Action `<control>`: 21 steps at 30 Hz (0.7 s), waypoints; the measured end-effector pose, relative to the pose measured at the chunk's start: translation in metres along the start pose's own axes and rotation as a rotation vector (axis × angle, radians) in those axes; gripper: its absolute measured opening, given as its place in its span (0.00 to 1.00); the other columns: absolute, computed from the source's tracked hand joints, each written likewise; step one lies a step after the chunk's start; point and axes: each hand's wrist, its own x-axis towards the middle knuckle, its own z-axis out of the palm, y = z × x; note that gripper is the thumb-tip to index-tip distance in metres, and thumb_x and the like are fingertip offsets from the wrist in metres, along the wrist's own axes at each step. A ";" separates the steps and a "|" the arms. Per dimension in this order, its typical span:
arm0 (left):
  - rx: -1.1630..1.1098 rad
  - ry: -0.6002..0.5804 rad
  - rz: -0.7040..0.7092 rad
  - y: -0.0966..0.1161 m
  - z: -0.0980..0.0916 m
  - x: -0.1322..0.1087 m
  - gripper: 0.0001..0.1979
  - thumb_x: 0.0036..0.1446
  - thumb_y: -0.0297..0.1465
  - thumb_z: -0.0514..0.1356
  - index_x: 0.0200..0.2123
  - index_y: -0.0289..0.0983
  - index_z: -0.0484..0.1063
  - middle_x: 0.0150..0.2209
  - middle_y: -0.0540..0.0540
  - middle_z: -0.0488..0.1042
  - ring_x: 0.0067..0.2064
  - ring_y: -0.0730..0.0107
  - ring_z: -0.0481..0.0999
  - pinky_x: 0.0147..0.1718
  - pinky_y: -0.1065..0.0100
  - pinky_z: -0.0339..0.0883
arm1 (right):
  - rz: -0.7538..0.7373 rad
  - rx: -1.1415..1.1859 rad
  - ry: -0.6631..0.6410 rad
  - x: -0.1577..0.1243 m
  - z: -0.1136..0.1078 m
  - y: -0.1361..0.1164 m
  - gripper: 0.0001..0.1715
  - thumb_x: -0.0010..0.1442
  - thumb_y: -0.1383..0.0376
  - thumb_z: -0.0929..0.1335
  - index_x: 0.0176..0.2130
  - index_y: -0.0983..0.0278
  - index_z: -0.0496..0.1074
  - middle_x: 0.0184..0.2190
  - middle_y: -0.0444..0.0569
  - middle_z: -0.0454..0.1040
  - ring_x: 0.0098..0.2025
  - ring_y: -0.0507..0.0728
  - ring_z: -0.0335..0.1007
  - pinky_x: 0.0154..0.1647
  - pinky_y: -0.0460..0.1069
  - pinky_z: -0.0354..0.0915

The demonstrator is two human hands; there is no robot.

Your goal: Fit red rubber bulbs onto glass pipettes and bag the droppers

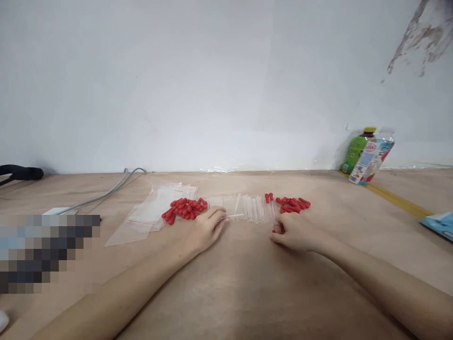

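My left hand (pixel 208 229) rests at the left part of a row of thin clear tubes (pixel 252 209). Its fingers are closed, and a thin whitish tube (pixel 235 216) sticks out from the fingertips toward the right. My right hand (pixel 293 231) is at the row's right end, its thumb and fingers pinching a small red rubber bulb (pixel 273 231), mostly hidden by the fingers. Just beyond that hand, two tubes have red bulbs (pixel 269 197) on their far ends. One heap of red bulbs (pixel 186 208) lies by my left hand, another heap of red bulbs (pixel 293 204) behind my right.
Clear plastic zip bags (pixel 148 212) lie left of the bulbs. A grey cable (pixel 109 191) runs along the back left, near a black object (pixel 23 172). Two bottles (pixel 371 158) lean at the wall on the right. A blue packet (pixel 440 224) lies at the right edge.
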 end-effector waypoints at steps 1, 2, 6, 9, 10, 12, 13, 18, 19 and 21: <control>0.000 0.000 0.017 -0.002 -0.001 -0.004 0.07 0.59 0.29 0.50 0.35 0.37 0.67 0.39 0.45 0.70 0.38 0.71 0.71 0.36 0.70 0.67 | -0.007 -0.003 0.000 0.000 0.001 0.000 0.08 0.46 0.65 0.65 0.18 0.63 0.63 0.20 0.44 0.70 0.24 0.52 0.64 0.22 0.46 0.51; -0.002 0.004 0.026 -0.003 -0.002 -0.007 0.08 0.59 0.29 0.49 0.36 0.38 0.67 0.39 0.45 0.71 0.39 0.71 0.71 0.36 0.69 0.67 | -0.015 0.001 0.006 0.000 0.002 0.001 0.08 0.46 0.66 0.65 0.18 0.63 0.63 0.20 0.44 0.70 0.24 0.52 0.64 0.22 0.46 0.51; -0.028 0.006 0.056 -0.005 0.002 -0.010 0.13 0.59 0.25 0.47 0.44 0.38 0.66 0.40 0.45 0.71 0.42 0.69 0.71 0.39 0.67 0.67 | -0.127 0.180 0.087 0.003 0.009 -0.001 0.07 0.49 0.65 0.65 0.32 0.63 0.68 0.23 0.44 0.71 0.26 0.53 0.65 0.25 0.46 0.56; -0.036 -0.013 0.066 -0.004 0.005 -0.009 0.18 0.58 0.23 0.46 0.49 0.39 0.63 0.41 0.44 0.71 0.41 0.69 0.71 0.39 0.67 0.68 | -0.273 0.294 0.227 0.006 0.017 -0.007 0.17 0.53 0.63 0.64 0.44 0.63 0.66 0.27 0.46 0.71 0.31 0.54 0.66 0.32 0.49 0.60; -0.037 -0.022 0.066 -0.003 0.005 -0.009 0.19 0.57 0.22 0.46 0.50 0.39 0.63 0.41 0.44 0.71 0.41 0.69 0.71 0.38 0.67 0.68 | -0.319 0.290 0.281 0.007 0.020 -0.010 0.15 0.55 0.63 0.64 0.43 0.62 0.68 0.28 0.47 0.71 0.33 0.55 0.66 0.34 0.50 0.60; -0.038 -0.041 0.075 -0.002 0.004 -0.009 0.20 0.57 0.21 0.46 0.51 0.40 0.63 0.41 0.44 0.71 0.41 0.69 0.71 0.38 0.67 0.68 | -0.381 0.268 0.371 0.008 0.026 -0.015 0.11 0.56 0.63 0.63 0.38 0.61 0.71 0.30 0.49 0.70 0.35 0.56 0.65 0.37 0.51 0.60; -0.039 -0.049 0.084 -0.001 0.004 -0.010 0.20 0.57 0.21 0.46 0.51 0.40 0.63 0.41 0.44 0.71 0.41 0.69 0.71 0.38 0.67 0.68 | -0.392 0.263 0.402 0.008 0.030 -0.017 0.10 0.57 0.63 0.63 0.36 0.61 0.72 0.31 0.49 0.70 0.35 0.56 0.65 0.37 0.52 0.60; -0.046 -0.069 0.123 -0.002 0.003 -0.011 0.20 0.57 0.20 0.47 0.50 0.40 0.64 0.42 0.45 0.70 0.42 0.71 0.71 0.39 0.69 0.67 | -0.393 0.291 0.434 0.008 0.043 -0.022 0.08 0.57 0.64 0.62 0.36 0.61 0.71 0.31 0.47 0.71 0.36 0.55 0.65 0.40 0.52 0.59; -0.047 -0.072 0.131 -0.002 0.003 -0.011 0.20 0.57 0.20 0.47 0.50 0.40 0.64 0.42 0.45 0.70 0.42 0.72 0.70 0.40 0.70 0.67 | -0.394 0.296 0.427 0.007 0.044 -0.023 0.08 0.57 0.64 0.62 0.36 0.61 0.70 0.31 0.47 0.71 0.36 0.54 0.65 0.40 0.52 0.59; -0.052 -0.082 0.142 -0.002 0.004 -0.011 0.19 0.57 0.20 0.48 0.50 0.40 0.64 0.42 0.45 0.70 0.42 0.72 0.70 0.40 0.70 0.67 | -0.390 0.303 0.424 0.006 0.043 -0.024 0.08 0.58 0.64 0.62 0.36 0.61 0.70 0.31 0.46 0.71 0.36 0.54 0.65 0.40 0.52 0.59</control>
